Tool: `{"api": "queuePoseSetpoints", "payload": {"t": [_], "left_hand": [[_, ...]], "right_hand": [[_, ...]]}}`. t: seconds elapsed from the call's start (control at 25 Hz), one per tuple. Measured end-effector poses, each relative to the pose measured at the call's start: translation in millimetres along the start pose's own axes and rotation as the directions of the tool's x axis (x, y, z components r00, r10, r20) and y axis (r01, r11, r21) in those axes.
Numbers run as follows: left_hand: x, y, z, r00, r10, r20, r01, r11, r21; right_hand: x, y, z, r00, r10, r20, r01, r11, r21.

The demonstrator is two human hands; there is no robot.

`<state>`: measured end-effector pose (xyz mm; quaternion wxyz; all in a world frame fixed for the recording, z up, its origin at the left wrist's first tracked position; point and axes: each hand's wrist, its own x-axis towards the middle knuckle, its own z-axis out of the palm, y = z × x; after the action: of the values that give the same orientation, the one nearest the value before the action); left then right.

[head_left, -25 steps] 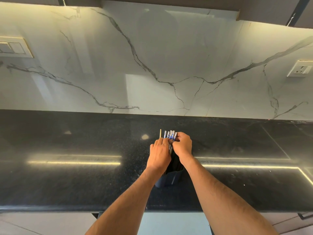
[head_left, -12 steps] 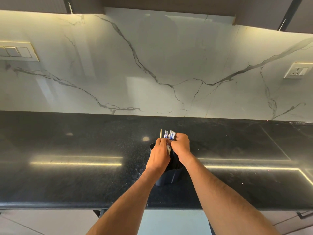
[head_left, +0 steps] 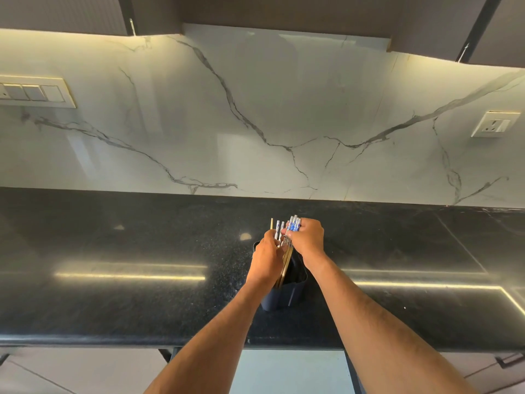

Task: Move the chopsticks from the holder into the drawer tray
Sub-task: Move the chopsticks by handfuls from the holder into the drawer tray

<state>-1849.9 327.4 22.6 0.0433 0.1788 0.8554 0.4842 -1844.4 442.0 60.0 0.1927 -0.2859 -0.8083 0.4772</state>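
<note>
The left hand (head_left: 267,258) and right hand (head_left: 306,241) cover the middle of the chopsticks (head_left: 294,223); their lower ends sink unseen into the dark holder (head_left: 284,297) below the fingers (head_left: 272,236). Both forearms are cut off at the bottom edge.

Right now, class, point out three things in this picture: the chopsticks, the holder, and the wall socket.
chopsticks (head_left: 294,223), head view, on the blue-patterned top ends.
holder (head_left: 281,297), head view, on its dark front wall.
wall socket (head_left: 495,124), head view, on the middle of its white plate.
</note>
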Motion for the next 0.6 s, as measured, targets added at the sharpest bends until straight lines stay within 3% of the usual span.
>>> {"api": "queuePoseSetpoints", "payload": {"t": [0.16,0.24,0.36,0.6], "left_hand": [[6.1,15.0,-8.9,0.997,0.033,0.068,-0.031,0.999,-0.017],[6.2,28.5,-17.2,0.994,0.067,0.081,-0.058,0.992,-0.111],[0.7,53.0,-33.7,0.987,0.131,0.093,-0.101,0.955,-0.278],[-29.2,90.0,-62.5,0.977,0.179,0.115,-0.129,0.929,-0.346]], "right_hand": [[-7.7,-35.8,-26.5,0.991,-0.136,0.009,0.131,0.971,0.199],[-15.4,-56.0,-43.0,0.976,-0.220,0.004,0.209,0.931,0.300],[-29.7,-81.0,-66.1,0.940,-0.340,-0.011,0.324,0.886,0.332],[-68.6,-111.2,-98.1,0.921,-0.378,-0.088,0.383,0.845,0.373]]}}
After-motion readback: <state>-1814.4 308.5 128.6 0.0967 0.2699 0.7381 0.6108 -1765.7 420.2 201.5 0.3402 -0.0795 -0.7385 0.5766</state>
